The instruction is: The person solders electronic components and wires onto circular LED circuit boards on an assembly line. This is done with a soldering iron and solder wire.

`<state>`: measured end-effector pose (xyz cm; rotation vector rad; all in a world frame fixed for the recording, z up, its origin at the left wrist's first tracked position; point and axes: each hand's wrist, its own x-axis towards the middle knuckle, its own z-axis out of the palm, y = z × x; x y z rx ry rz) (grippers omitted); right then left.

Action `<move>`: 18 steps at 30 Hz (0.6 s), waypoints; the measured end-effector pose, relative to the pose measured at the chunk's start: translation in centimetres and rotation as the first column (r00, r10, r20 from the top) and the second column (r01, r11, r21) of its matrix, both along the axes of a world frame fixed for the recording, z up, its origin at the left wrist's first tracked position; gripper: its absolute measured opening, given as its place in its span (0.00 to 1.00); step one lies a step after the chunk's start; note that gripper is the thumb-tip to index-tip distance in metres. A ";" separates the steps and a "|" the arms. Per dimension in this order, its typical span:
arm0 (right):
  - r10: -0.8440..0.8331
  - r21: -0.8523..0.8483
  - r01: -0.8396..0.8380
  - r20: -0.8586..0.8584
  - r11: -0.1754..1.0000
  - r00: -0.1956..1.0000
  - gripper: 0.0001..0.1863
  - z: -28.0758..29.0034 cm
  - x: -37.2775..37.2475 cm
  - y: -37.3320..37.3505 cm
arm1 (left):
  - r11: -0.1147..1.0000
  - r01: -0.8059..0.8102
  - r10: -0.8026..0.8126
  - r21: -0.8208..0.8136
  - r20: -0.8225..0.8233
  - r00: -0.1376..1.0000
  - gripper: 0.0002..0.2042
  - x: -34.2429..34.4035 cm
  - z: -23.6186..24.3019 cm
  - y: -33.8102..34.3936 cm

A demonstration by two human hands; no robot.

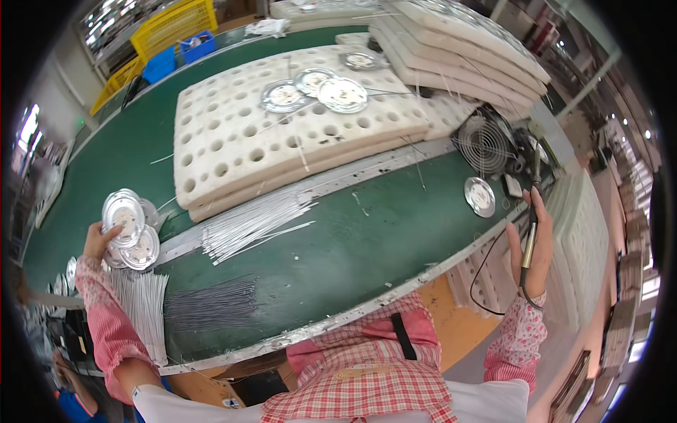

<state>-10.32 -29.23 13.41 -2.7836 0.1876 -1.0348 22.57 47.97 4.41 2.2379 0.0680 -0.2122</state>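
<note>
My left hand (97, 241) reaches out to the far left of the green table (338, 240) and grips a stack of round silver discs (129, 229). My right hand (536, 247) is off the table's right edge, closed around a thin pen-like tool (530, 240) with a black cord (486, 278) hanging from it. One more silver disc (479, 196) lies flat on the table near that hand. Bundles of thin white wires (247, 224) and grey wires (211, 304) lie between the hands.
A white foam tray (282, 134) with round holes carries several discs (331, 90). More foam trays (458, 49) are stacked behind. A small black fan (485, 144) stands at the right. Yellow and blue crates (169, 35) sit far left. Another person's sleeve (28, 296) shows at the left edge.
</note>
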 end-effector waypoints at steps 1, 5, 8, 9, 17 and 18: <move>-0.028 0.015 0.028 0.016 1.000 0.999 0.35 -0.2 -1.0 -0.8 | 1.000 -0.014 0.014 0.002 0.052 0.999 0.20 0.2 1.0 0.1; -0.118 0.164 0.108 0.048 0.980 0.992 0.35 -2.0 -3.5 -2.8 | 0.982 -0.145 0.177 -0.118 0.336 0.925 0.20 -0.8 5.8 2.9; -0.067 0.260 0.044 0.081 0.965 0.994 0.37 -4.3 -3.3 -2.8 | 0.986 -0.021 0.104 -0.165 0.513 0.852 0.20 -3.2 9.5 -11.5; 0.010 0.323 -0.049 0.121 0.945 0.993 0.39 -5.0 -2.4 -2.2 | 0.997 -0.003 0.043 -0.081 0.509 0.860 0.21 -4.8 10.1 -15.9; 0.376 0.222 -0.360 -0.029 0.906 0.926 0.59 -10.6 4.4 5.7 | 0.914 0.385 -0.387 -0.131 0.010 0.922 0.35 -13.3 -2.9 -59.1; 0.375 0.319 -0.335 -0.071 0.887 0.924 0.57 -11.8 4.7 5.1 | 0.932 0.359 -0.351 -0.042 0.137 0.926 0.28 -14.3 -4.3 -62.3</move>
